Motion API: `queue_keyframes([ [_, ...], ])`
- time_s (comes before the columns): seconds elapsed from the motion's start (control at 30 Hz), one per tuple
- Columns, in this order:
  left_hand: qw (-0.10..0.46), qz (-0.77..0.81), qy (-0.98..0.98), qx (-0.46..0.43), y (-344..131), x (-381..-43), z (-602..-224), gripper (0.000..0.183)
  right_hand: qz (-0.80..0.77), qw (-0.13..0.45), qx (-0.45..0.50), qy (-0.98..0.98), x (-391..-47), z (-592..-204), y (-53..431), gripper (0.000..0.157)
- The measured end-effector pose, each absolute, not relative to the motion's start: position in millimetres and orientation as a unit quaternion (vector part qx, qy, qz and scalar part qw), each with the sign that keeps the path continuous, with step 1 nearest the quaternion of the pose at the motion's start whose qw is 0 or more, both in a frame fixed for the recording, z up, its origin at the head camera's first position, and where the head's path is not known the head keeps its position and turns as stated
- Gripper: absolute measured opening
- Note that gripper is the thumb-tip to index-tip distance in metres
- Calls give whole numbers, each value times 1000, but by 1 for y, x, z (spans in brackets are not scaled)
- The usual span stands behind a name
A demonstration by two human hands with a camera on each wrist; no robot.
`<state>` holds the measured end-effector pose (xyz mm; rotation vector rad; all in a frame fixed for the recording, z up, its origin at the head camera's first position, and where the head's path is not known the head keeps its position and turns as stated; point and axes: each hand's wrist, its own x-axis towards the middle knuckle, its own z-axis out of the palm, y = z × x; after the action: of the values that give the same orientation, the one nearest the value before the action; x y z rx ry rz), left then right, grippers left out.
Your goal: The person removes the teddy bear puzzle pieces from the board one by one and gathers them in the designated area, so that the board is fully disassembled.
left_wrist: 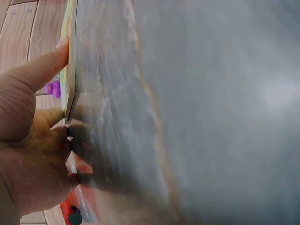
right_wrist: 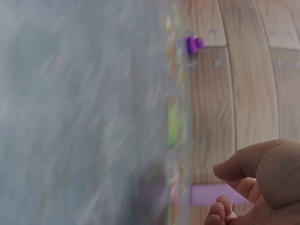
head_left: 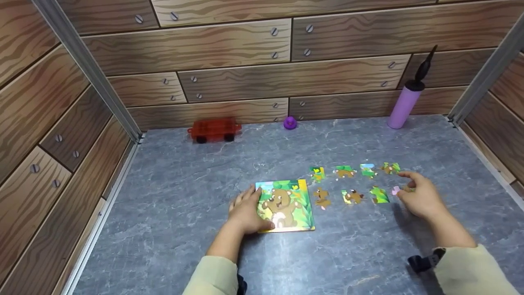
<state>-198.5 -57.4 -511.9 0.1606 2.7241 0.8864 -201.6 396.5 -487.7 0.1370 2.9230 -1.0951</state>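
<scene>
grey table (head_left: 184,184): puzzle board (head_left: 286,205) lies flat near centre, looks thin, stiff, light; best gripped by its edges. left hand (head_left: 245,213) rests on board's left edge, thumb on its rim, fingers straight. loose puzzle pieces (head_left: 352,196) in two rows just right of board, small, light, likely slippery; pinch by edges. right hand (head_left: 421,198) hovers over rightmost pieces, fingers loosely curled, holds nothing.

Eight loose puzzle pieces (head_left: 344,172), one puzzle board (head_left: 286,205), one red toy cart (head_left: 214,130), one purple duck (head_left: 290,122), one purple pump (head_left: 405,104).
</scene>
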Motion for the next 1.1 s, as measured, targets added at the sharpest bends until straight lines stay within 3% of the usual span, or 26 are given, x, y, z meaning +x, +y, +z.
queue_keyframes([
  [0.27, 133, 303, 942, 59, -56, -198, -512, 111, -383, -38, -15, 923, -199, -484, 357, 58],
  [0.73, 130, 299, 944, 60, -56, -200, -511, 113, -403, -17, -82, 911, -193, -481, 284, 59],
  [1.1, 130, 300, 943, 56, -56, -199, -513, 113, -419, 34, -91, 903, -185, -490, 225, 64],
])
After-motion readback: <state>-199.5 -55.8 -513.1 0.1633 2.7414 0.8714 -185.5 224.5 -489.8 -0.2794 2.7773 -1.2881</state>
